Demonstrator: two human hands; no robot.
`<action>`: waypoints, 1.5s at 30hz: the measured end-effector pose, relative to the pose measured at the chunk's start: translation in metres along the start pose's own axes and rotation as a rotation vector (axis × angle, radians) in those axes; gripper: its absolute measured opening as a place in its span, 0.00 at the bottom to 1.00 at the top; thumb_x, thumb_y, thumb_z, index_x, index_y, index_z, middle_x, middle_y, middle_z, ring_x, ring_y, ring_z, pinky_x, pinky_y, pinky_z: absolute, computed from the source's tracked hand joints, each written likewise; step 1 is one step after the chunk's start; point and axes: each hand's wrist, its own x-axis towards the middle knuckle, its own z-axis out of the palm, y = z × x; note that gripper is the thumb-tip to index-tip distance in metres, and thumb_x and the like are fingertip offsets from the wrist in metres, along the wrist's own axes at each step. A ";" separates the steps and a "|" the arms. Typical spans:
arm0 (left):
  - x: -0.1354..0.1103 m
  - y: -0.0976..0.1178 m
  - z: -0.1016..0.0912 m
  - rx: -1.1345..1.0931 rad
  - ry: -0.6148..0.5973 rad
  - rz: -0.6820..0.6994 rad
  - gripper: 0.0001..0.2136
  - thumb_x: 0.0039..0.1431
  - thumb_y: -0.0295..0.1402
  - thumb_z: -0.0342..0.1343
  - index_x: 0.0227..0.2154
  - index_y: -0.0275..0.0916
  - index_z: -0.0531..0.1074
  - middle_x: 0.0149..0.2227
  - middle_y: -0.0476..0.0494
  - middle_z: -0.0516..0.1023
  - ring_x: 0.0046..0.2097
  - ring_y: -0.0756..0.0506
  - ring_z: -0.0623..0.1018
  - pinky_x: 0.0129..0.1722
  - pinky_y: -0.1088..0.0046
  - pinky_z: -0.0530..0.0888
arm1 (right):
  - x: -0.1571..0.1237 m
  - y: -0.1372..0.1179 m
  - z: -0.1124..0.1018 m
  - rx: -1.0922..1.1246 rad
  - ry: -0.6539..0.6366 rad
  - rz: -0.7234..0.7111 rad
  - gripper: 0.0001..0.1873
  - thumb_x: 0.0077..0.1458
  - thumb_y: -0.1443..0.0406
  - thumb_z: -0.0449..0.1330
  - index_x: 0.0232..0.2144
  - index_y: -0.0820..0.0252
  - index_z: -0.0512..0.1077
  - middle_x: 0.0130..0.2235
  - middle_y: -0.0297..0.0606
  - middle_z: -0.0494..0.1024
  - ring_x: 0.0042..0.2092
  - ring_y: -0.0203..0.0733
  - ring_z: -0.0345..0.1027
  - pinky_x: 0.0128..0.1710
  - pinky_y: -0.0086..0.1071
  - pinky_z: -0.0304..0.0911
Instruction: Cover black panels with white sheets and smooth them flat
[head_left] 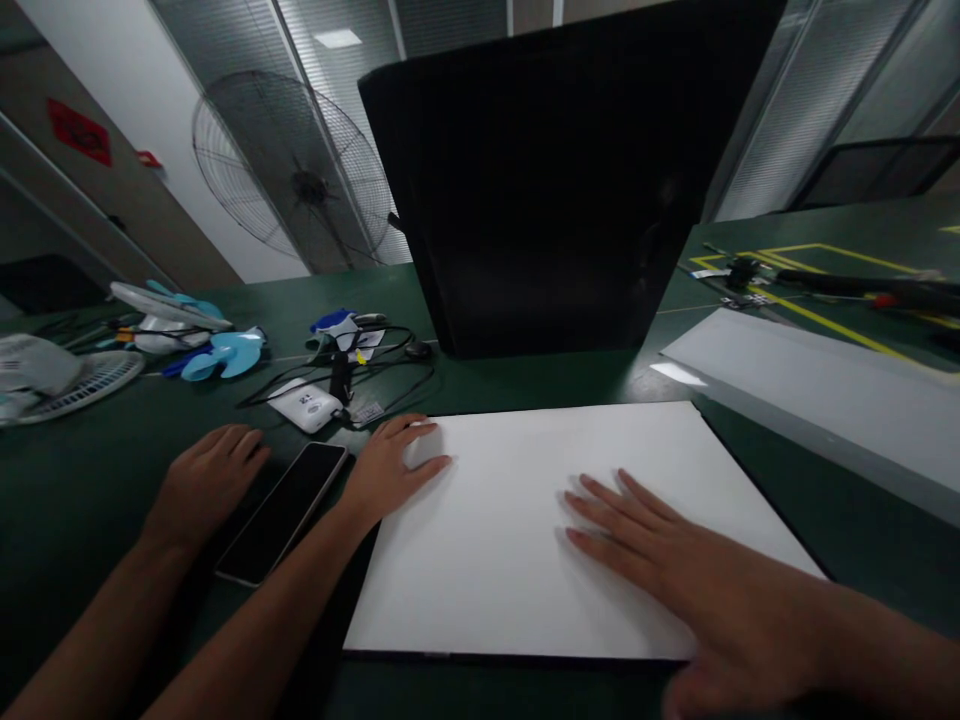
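Note:
A flat white board [510, 580] with a thin dark edge lies on the green table in front of me. My left hand [382, 470] rests at its far left corner, thumb and fingers apart on the white surface. Over the right half of the board is my right hand [645, 540], palm down with its fingers spread. Its thumb is blurred near the board's front edge. Neither hand has anything in it. To the left of my left forearm lies a phone [285, 515] with a dark screen. Another person's hand [206, 480] appears to rest on the table beside the phone.
A big black screen-like panel [555, 190] stands behind the board. Cables and a white box [306, 404] lie at the left, with fan parts [225, 355] farther off. A white panel [825, 390] lies at the right, near yellow tape [847, 325] and a dark tool-like object [862, 285].

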 end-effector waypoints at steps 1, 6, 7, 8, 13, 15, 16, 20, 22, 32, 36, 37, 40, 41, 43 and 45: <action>0.000 -0.002 0.000 -0.018 0.008 -0.011 0.25 0.60 0.55 0.62 0.51 0.44 0.79 0.59 0.39 0.75 0.60 0.34 0.75 0.64 0.51 0.71 | 0.004 -0.009 0.002 0.043 -0.011 -0.025 0.60 0.55 0.38 0.63 0.75 0.49 0.37 0.74 0.49 0.39 0.74 0.65 0.33 0.70 0.69 0.29; 0.001 -0.008 0.003 -0.123 0.032 -0.063 0.24 0.62 0.55 0.58 0.51 0.42 0.79 0.59 0.37 0.74 0.61 0.35 0.76 0.64 0.51 0.71 | 0.016 -0.012 0.004 0.055 0.022 -0.051 0.49 0.60 0.43 0.61 0.74 0.45 0.46 0.74 0.46 0.43 0.75 0.61 0.32 0.71 0.66 0.24; 0.001 -0.009 0.003 -0.138 0.038 -0.062 0.24 0.62 0.55 0.58 0.51 0.42 0.79 0.59 0.37 0.74 0.61 0.36 0.75 0.65 0.51 0.70 | 0.017 -0.010 0.002 0.039 0.018 -0.065 0.47 0.60 0.44 0.61 0.74 0.45 0.48 0.74 0.44 0.45 0.75 0.59 0.34 0.72 0.64 0.25; 0.001 -0.010 0.004 -0.149 0.043 -0.058 0.24 0.62 0.55 0.58 0.51 0.42 0.79 0.60 0.37 0.74 0.61 0.35 0.75 0.65 0.51 0.70 | 0.017 -0.006 0.000 0.017 0.014 -0.072 0.45 0.61 0.44 0.61 0.74 0.44 0.49 0.74 0.42 0.47 0.75 0.57 0.36 0.73 0.62 0.26; -0.002 -0.015 0.005 -0.147 0.038 -0.049 0.27 0.62 0.57 0.58 0.54 0.42 0.77 0.64 0.35 0.71 0.65 0.34 0.72 0.67 0.48 0.67 | -0.004 0.043 -0.013 -0.173 0.130 0.053 0.40 0.62 0.45 0.60 0.72 0.41 0.55 0.73 0.36 0.52 0.73 0.55 0.47 0.73 0.60 0.43; -0.004 -0.016 0.005 -0.136 0.029 -0.042 0.29 0.63 0.57 0.57 0.56 0.41 0.76 0.66 0.35 0.69 0.66 0.33 0.71 0.68 0.47 0.66 | -0.024 0.089 -0.016 -0.275 0.294 0.267 0.34 0.64 0.47 0.58 0.69 0.43 0.62 0.71 0.36 0.57 0.72 0.55 0.51 0.72 0.59 0.48; -0.004 -0.016 0.005 -0.131 0.023 -0.036 0.29 0.63 0.58 0.56 0.57 0.41 0.76 0.67 0.35 0.68 0.67 0.33 0.70 0.68 0.47 0.66 | -0.037 0.116 -0.017 -0.334 0.387 0.408 0.32 0.65 0.47 0.55 0.67 0.46 0.66 0.70 0.37 0.60 0.71 0.55 0.52 0.72 0.57 0.48; -0.005 -0.016 0.005 -0.112 -0.017 -0.007 0.28 0.65 0.57 0.54 0.57 0.43 0.75 0.68 0.36 0.68 0.67 0.33 0.70 0.68 0.47 0.66 | -0.095 0.210 -0.020 -0.396 0.551 0.828 0.45 0.63 0.40 0.49 0.63 0.71 0.69 0.64 0.65 0.65 0.66 0.75 0.57 0.65 0.68 0.53; -0.005 -0.017 0.005 -0.102 -0.022 0.012 0.26 0.66 0.56 0.53 0.57 0.44 0.76 0.68 0.37 0.68 0.67 0.33 0.71 0.68 0.47 0.66 | -0.117 0.236 -0.022 -0.358 0.543 0.931 0.46 0.61 0.37 0.47 0.58 0.72 0.72 0.58 0.68 0.71 0.57 0.76 0.67 0.57 0.68 0.62; -0.005 -0.017 0.006 -0.050 -0.023 0.036 0.22 0.68 0.50 0.53 0.55 0.44 0.77 0.66 0.39 0.70 0.66 0.35 0.71 0.68 0.50 0.68 | -0.129 0.239 -0.020 -0.398 0.650 1.004 0.40 0.61 0.39 0.43 0.55 0.59 0.77 0.47 0.57 0.80 0.45 0.72 0.75 0.52 0.75 0.61; -0.005 -0.016 0.006 -0.051 -0.038 0.026 0.22 0.69 0.50 0.51 0.57 0.44 0.76 0.67 0.39 0.70 0.67 0.36 0.71 0.68 0.51 0.67 | -0.107 0.191 -0.041 -0.507 0.672 1.098 0.34 0.61 0.42 0.44 0.47 0.54 0.80 0.36 0.59 0.79 0.36 0.70 0.75 0.38 0.72 0.65; -0.005 -0.016 0.006 -0.053 -0.040 0.023 0.22 0.70 0.50 0.51 0.57 0.44 0.76 0.67 0.39 0.70 0.67 0.36 0.71 0.68 0.50 0.67 | -0.095 0.172 -0.046 -0.523 0.629 1.102 0.33 0.62 0.43 0.44 0.47 0.54 0.80 0.38 0.59 0.79 0.35 0.68 0.75 0.34 0.68 0.67; -0.005 -0.016 0.006 -0.063 -0.042 0.020 0.23 0.70 0.50 0.50 0.58 0.43 0.75 0.67 0.38 0.69 0.68 0.36 0.70 0.69 0.49 0.65 | -0.051 0.104 -0.041 -0.562 0.455 0.985 0.31 0.65 0.48 0.42 0.44 0.58 0.79 0.40 0.57 0.80 0.31 0.61 0.74 0.26 0.57 0.68; -0.005 -0.015 0.005 -0.064 -0.044 0.021 0.23 0.71 0.50 0.49 0.58 0.42 0.75 0.67 0.38 0.69 0.68 0.36 0.69 0.69 0.49 0.64 | -0.036 0.080 -0.034 -0.540 0.406 0.896 0.30 0.66 0.51 0.42 0.44 0.58 0.80 0.42 0.53 0.81 0.31 0.58 0.74 0.26 0.53 0.69; -0.005 -0.014 0.004 -0.058 -0.050 0.024 0.25 0.71 0.50 0.47 0.59 0.40 0.74 0.67 0.37 0.69 0.69 0.36 0.68 0.70 0.49 0.64 | -0.009 0.035 -0.013 -0.488 0.333 0.731 0.23 0.67 0.53 0.46 0.44 0.52 0.80 0.45 0.42 0.82 0.35 0.48 0.76 0.28 0.41 0.71; -0.005 -0.012 0.003 -0.041 -0.063 0.025 0.26 0.72 0.50 0.46 0.61 0.38 0.72 0.68 0.36 0.69 0.69 0.36 0.67 0.70 0.49 0.63 | 0.010 -0.003 0.007 -0.466 0.307 0.474 0.19 0.66 0.60 0.49 0.46 0.52 0.79 0.47 0.37 0.82 0.39 0.43 0.77 0.32 0.36 0.73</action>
